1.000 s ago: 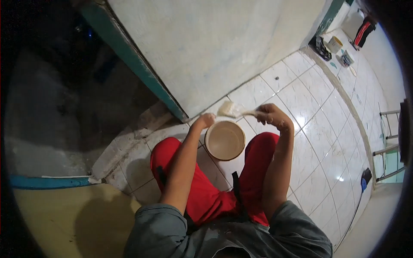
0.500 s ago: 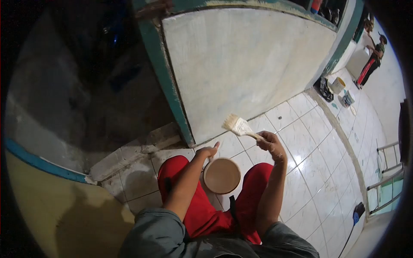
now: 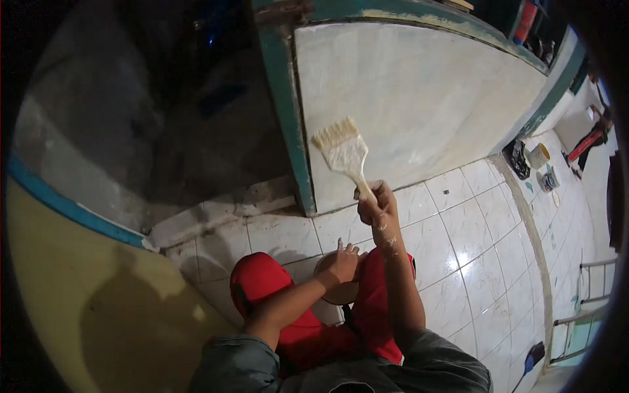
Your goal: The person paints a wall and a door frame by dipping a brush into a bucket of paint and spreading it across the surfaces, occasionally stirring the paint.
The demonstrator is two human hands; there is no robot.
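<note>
My right hand [image 3: 379, 211] is closed round the handle of a wide paint brush [image 3: 347, 154]. The brush is raised in front of the pale wall panel [image 3: 419, 98], bristles up and to the left, with whitish paint on its ferrule. My left hand [image 3: 346, 264] is over the round bucket [image 3: 337, 295] between my knees and hides much of its opening. Its fingers are partly spread; whether they touch the rim cannot be made out.
A green frame [image 3: 288, 118] edges the panel beside a dark opening. On the tiled floor [image 3: 432, 242], at the right, are a black bag [image 3: 517, 159], a yellow-rimmed bucket [image 3: 539, 155], a smaller tub [image 3: 549, 179], a broom [image 3: 535, 354] and a metal ladder [image 3: 576, 321]. Another person [image 3: 590, 141] stands at far right.
My right hand has raised the brush up and to the left, turning its bristles upward. My left hand has moved right and down, from beside the bucket to over it. The view has shifted.
</note>
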